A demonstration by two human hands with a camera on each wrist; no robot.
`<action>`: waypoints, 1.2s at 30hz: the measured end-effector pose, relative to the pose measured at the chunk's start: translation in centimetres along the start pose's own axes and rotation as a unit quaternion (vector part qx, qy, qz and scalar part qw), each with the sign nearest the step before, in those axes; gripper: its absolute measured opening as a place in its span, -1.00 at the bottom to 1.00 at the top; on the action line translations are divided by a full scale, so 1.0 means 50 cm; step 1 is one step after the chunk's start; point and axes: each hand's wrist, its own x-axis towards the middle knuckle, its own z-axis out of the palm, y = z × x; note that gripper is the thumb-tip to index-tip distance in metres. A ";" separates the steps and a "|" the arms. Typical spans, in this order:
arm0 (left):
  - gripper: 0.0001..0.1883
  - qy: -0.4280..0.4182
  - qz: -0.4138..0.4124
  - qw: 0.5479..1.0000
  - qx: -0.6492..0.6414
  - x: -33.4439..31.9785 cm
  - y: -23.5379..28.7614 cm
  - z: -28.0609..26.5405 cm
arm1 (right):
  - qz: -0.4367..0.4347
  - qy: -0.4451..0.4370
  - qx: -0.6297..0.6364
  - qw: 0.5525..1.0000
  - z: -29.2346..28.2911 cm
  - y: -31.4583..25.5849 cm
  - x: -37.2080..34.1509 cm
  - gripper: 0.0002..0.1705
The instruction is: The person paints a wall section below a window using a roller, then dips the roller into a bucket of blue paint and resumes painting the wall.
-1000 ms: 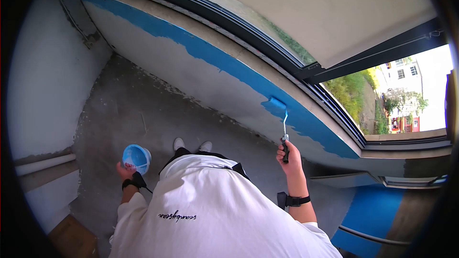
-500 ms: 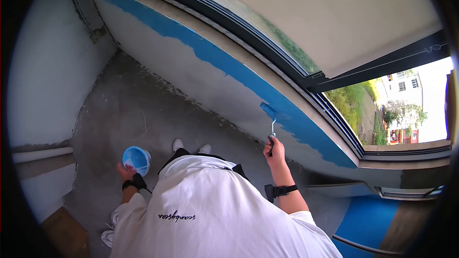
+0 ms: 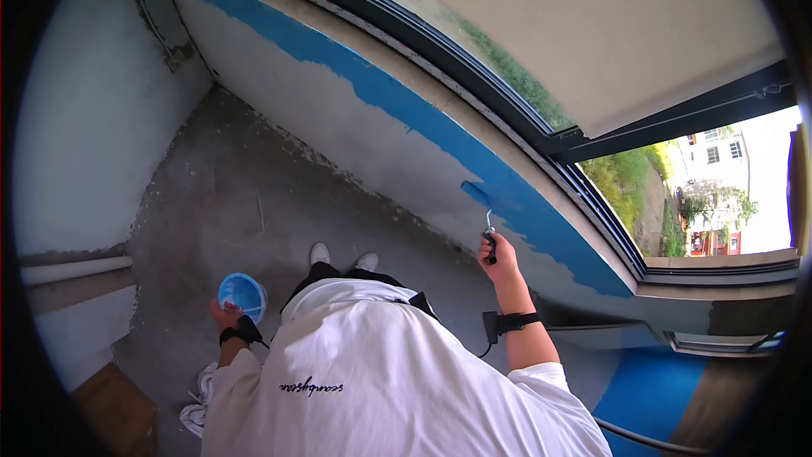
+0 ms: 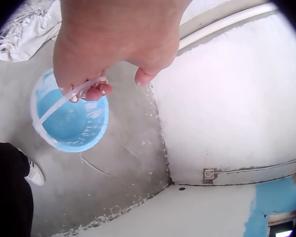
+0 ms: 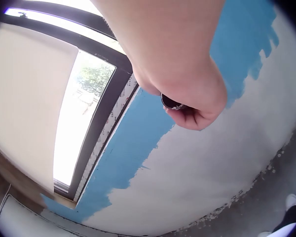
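Observation:
My right hand [image 3: 499,256] grips the black handle of a paint roller [image 3: 476,193]. The roller's blue sleeve lies against the wall under the window, at the lower edge of the blue paint band [image 3: 381,101]. In the right wrist view the fingers [image 5: 192,120] curl round the handle, and the roller head is hidden behind the hand. My left hand [image 4: 118,49] has its fingers hooked under the white handle of a paint bucket [image 4: 69,121]. Light blue paint coats the bucket's inside, and it hangs over the grey floor at my left side.
A dark-framed window [image 3: 558,145] with a pale blind [image 3: 626,25] runs above the painted band. Along the left wall is a white pipe [image 3: 76,270]. A crumpled white cloth [image 4: 27,32] and a brown board [image 3: 114,410] lie on the floor behind my left side.
The roller has moved left and slightly down along the wall from its place a second ago. My right arm shifted with it. The bucket stays in my left hand, slightly lower in view.

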 end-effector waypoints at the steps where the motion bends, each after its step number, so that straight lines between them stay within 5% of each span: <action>1: -0.67 0.000 -0.002 1.000 0.000 -0.015 0.001 0.013 | 0.000 0.002 -0.001 1.000 -0.004 -0.003 -0.011 -0.78; 4: -0.66 0.042 0.045 0.998 -0.026 -0.054 0.030 0.055 | -0.003 -0.007 0.023 1.000 -0.007 -0.011 -0.058 -0.76; 6: -0.63 0.040 -0.155 0.975 -0.154 -0.059 0.069 0.073 | -0.011 -0.009 0.020 1.000 -0.002 -0.015 -0.093 -0.76; 15: -0.61 0.083 -0.206 0.960 -0.169 -0.093 0.142 0.171 | -0.066 -0.029 0.012 0.997 0.033 -0.012 -0.196 -0.75; 22: -0.61 0.046 -0.195 0.967 -0.156 -0.078 0.143 0.201 | -0.104 0.035 -0.024 0.994 0.053 0.030 -0.110 -0.81; 31: -0.62 -0.010 -0.220 0.958 -0.182 -0.058 0.125 0.153 | -0.050 0.050 0.006 0.997 0.045 0.046 0.032 -0.80; 36: -0.61 0.105 -0.177 0.966 -0.156 -0.104 0.125 0.145 | -0.039 0.043 -0.035 0.998 0.026 0.039 0.055 -0.79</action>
